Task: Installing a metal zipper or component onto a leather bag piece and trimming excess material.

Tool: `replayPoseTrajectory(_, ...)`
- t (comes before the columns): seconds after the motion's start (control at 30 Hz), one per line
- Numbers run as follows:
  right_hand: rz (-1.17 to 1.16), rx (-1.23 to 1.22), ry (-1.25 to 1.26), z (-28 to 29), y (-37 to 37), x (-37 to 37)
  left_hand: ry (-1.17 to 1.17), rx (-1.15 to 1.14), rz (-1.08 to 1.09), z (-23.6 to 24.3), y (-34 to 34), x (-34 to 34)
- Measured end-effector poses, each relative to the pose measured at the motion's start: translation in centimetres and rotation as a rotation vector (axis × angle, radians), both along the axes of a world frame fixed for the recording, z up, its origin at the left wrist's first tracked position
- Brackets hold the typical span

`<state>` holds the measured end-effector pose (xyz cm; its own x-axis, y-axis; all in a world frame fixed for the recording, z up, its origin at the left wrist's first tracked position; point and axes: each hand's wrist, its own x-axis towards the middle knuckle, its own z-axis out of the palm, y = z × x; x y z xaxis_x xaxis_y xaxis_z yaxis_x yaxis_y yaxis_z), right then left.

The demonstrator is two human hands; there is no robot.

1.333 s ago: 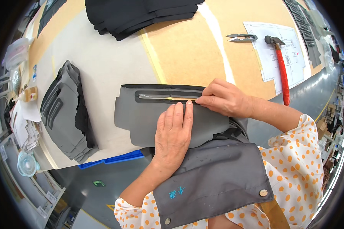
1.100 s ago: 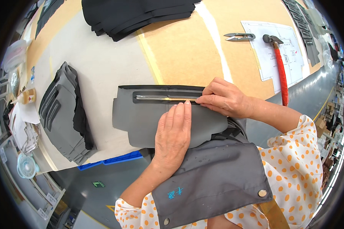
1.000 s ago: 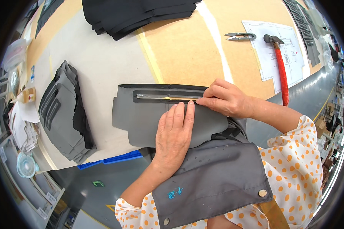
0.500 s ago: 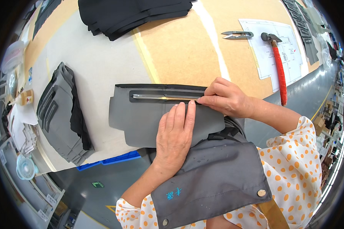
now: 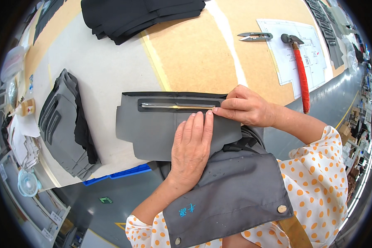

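Head view: 2 hands, 1 gray panel (image 5: 153, 134), at near edge of bench (image 5: 194, 53).
Panel: smooth matte sheet, stepped outline, black far edge.
Slot (image 5: 155, 105): 1, long, narrow, black-bordered, round-cornered.
Left hand (image 5: 192, 149): flat, fingers straight on panel, just below slot.
Right hand (image 5: 246, 108): thumb and forefinger pinch panel at slot's right end.
Tools: 1 hammer (image 5: 302, 78), red handle; 1 metal snips (image 5: 258, 36).
Stacks: 1 black (image 5: 140, 16), 1 gray (image 5: 66, 128); layers uncountable.
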<state>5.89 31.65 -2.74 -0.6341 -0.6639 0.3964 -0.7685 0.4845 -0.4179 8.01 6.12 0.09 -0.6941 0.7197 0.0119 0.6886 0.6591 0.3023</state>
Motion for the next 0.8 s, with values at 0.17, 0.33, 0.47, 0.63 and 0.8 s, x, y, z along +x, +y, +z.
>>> replayPoseTrajectory(0.17, 0.038, 0.020, -0.014, 0.00, 0.28, 0.04, 0.034, -0.022, 0.002, 0.03, 0.18, 0.18)
replayPoseTrajectory(0.33, 0.086, 0.019, -0.056, 0.13, 0.68, 0.08, 0.107, -0.072, -0.017, -0.11, 0.23, 0.32)
replayPoseTrajectory(0.47, 0.087, 0.014, -0.054, -0.16, 0.88, 0.29, 0.110, -0.093, -0.014, -0.01, 0.31, 0.31)
replayPoseTrajectory(0.63, 0.087, 0.019, -0.053, 0.13, 0.92, 0.41, 0.049, -0.056, 0.026, 0.33, 0.41, 0.44)
replayPoseTrajectory(0.8, 0.067, 0.019, -0.067, 0.27, 0.91, 0.41, 0.113, -0.101, -0.026, 0.09, 0.15, 0.21)
